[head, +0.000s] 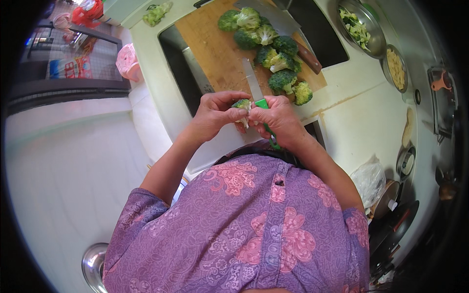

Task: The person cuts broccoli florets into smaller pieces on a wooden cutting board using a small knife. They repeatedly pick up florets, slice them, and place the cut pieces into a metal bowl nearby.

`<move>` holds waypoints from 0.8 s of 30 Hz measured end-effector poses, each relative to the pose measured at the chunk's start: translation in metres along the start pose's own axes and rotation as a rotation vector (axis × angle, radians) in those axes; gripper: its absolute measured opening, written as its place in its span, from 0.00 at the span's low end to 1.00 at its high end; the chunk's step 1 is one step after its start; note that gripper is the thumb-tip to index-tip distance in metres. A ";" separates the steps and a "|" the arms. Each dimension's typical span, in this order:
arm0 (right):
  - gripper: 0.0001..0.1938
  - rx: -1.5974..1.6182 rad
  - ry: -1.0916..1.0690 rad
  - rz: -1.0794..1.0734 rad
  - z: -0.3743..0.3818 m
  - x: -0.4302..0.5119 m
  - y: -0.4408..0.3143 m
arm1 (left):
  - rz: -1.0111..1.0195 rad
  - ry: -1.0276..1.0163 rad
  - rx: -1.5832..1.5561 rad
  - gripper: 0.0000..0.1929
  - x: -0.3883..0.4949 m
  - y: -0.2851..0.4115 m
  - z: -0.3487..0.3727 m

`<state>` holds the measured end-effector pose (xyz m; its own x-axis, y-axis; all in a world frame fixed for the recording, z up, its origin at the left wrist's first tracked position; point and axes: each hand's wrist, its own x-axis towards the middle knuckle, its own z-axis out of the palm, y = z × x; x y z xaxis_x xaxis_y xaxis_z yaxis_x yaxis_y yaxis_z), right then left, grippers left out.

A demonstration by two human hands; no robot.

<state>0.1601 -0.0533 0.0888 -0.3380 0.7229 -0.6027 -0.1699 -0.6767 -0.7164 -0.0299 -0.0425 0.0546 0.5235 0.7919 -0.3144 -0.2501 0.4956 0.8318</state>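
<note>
My left hand (pixel 216 116) pinches a small broccoli floret (pixel 242 105) between thumb and fingers, its pale stem pointing down. Close beside it, my right hand (pixel 280 119) grips the green handle of a paring knife (pixel 253 83), with the blade pointing away from me. The right thumb and fingertips meet the floret's stem side. Both hands are over the near edge of a wooden cutting board (pixel 199 44) laid across a sink. Several cut broccoli florets (pixel 283 78) lie in a row on the board's right part. A cleaver (pixel 309 58) rests behind them, partly hidden by the broccoli.
Dark sink basins (pixel 183 60) show either side of the board. At the right stand a metal bowl of chopped greens (pixel 361 33) and a bowl of pale cut pieces (pixel 395 69). A broccoli stalk scrap (pixel 157 14) lies on the far-left counter. A plastic bag (pixel 368 181) sits near my right elbow.
</note>
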 end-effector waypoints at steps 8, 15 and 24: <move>0.05 -0.196 0.019 0.037 -0.027 -0.007 -0.012 | -0.096 0.042 -0.017 0.16 -0.003 0.012 -0.026; 0.12 -1.085 0.494 -0.686 -0.011 0.030 0.023 | 0.138 0.383 0.564 0.15 0.041 -0.018 -0.024; 0.08 -1.282 0.245 -0.491 -0.027 -0.013 0.030 | 0.267 0.479 0.929 0.13 0.031 -0.035 -0.031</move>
<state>0.1839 -0.0791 0.0656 -0.3002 0.9422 -0.1489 0.7790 0.1521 -0.6082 -0.0304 -0.0247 0.0014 0.1200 0.9915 -0.0504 0.5123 -0.0184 0.8586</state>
